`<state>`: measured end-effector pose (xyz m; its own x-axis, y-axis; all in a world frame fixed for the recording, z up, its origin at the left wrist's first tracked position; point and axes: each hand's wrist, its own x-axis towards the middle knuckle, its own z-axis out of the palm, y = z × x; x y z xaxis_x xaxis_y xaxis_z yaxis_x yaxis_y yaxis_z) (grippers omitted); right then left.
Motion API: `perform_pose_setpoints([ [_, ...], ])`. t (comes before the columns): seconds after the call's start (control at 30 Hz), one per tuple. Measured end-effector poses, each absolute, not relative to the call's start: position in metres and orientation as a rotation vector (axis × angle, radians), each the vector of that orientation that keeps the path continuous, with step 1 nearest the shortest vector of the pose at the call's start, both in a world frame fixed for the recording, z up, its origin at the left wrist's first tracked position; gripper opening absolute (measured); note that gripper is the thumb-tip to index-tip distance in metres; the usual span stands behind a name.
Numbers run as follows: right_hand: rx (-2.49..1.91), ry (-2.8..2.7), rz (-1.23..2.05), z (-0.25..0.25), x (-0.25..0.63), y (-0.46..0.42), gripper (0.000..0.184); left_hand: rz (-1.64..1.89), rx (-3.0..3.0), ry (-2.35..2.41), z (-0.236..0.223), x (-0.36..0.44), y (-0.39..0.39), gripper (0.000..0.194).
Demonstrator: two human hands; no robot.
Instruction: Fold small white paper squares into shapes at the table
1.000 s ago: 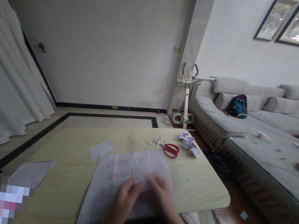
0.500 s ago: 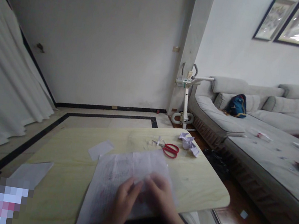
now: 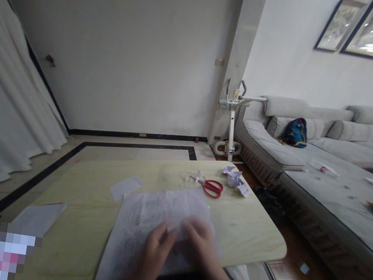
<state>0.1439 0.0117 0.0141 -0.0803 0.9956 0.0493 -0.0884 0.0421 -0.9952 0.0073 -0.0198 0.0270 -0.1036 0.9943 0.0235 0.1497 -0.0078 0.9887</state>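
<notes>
A large printed sheet of paper lies on the pale wooden table, in front of me and under both hands. My left hand is closed over it, thumb and forefinger pinched on a small piece of white paper. Just to its right, my right hand is curled inward, with its fingertips close to the same small piece. Motion blurs those fingers, and what lies between them cannot be made out. Beyond the sheet are red-handled scissors with thin paper scraps by the blades.
Crumpled paper pieces lie at the table's far right corner. A small white paper touches the sheet's upper left, and more paper is at the left edge. A grey sofa and exercise machine stand beyond the table.
My right hand has shifted very slightly and stays blurred. The left hand, the sheet and the scissors keep their places.
</notes>
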Motion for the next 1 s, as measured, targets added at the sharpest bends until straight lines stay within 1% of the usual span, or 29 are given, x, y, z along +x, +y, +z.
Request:
perform_pose_setpoints([
  [0.23,-1.081,-1.227,1.250,0.024,0.143,0.012,0.025,1.252,1.222,1.429,0.029,0.008,-0.021,0.033],
  [0.4,-1.085,-1.279,1.228,0.027,0.141,0.012,0.029,1.259,1.209,1.434,0.029,0.007,-0.020,0.033],
  [0.6,-1.091,-1.238,1.273,0.026,0.139,0.012,0.028,1.282,1.112,1.478,0.019,0.005,-0.019,0.044],
  [0.83,-1.091,-1.211,1.278,0.021,0.137,0.012,0.031,1.290,1.197,1.520,0.018,0.005,-0.017,0.050],
  [1.0,-1.068,-1.273,1.278,0.014,0.137,0.012,0.037,1.205,1.307,1.462,0.025,0.006,-0.017,0.045],
])
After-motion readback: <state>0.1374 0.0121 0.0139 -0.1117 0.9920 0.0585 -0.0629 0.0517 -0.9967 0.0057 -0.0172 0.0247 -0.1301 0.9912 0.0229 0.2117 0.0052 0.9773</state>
